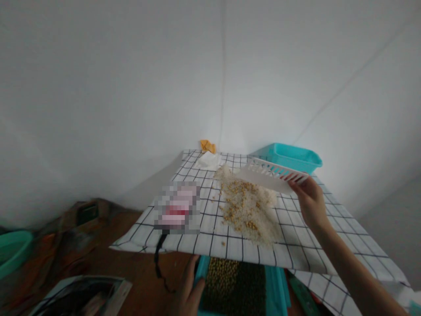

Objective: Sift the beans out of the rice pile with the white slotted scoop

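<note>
In my right hand (pixel 311 202) is a white slotted plastic basket (pixel 263 173), gripped by its right end and tilted above the table. Under and in front of the basket spreads a pile of pale rice-like grains mixed with yellow beans (pixel 245 206). My left hand (pixel 190 287) is closed on the left rim of a blue plastic tray (pixel 278 285) below the table's front edge. Yellow beans and small dark green beans (pixel 237 285) lie side by side in that tray. The basket's inside is mostly hidden.
A turquoise basin (pixel 296 158) stands at the back right of the checked tablecloth (pixel 197 239). A blurred-out pink phone-like object (pixel 179 206) with a black strap lies left. White tissue (pixel 208 160) and an orange cloth (pixel 208 145) sit behind. A green basin (pixel 15 252) is far left.
</note>
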Demonstrator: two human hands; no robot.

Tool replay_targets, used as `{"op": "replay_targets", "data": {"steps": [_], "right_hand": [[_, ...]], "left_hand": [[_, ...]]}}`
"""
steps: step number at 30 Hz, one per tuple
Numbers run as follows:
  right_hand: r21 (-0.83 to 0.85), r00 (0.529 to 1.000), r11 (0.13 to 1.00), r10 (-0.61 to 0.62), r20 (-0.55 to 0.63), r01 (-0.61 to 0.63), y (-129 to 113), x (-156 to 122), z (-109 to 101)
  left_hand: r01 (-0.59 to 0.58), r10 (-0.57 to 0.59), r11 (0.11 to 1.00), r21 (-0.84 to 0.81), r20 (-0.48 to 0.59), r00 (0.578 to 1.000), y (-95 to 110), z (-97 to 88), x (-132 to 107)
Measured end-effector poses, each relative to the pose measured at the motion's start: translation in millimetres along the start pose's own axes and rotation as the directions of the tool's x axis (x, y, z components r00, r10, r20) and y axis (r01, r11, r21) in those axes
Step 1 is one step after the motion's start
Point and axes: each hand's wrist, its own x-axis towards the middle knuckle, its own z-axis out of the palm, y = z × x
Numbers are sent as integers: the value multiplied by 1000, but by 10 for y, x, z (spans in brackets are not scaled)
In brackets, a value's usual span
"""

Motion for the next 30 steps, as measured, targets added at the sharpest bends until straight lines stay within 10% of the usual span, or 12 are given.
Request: {"op": "replay_targets", "data": {"steps": [9, 21, 30], "right_hand": [[-197, 981, 979, 87, 171, -52, -517, -1181, -116], [-284, 950, 958, 53, 308, 39, -652, -1227, -201], [-292, 984, 951, 141, 107, -104, -603, -1411, -448]], "left_hand": [[128, -127, 991, -36, 17, 992, 370, -42, -65], [126, -128, 988, -89, -26, 991, 375, -89, -85], [133, -138, 987, -86, -45, 989, 478, -134, -111]]}}
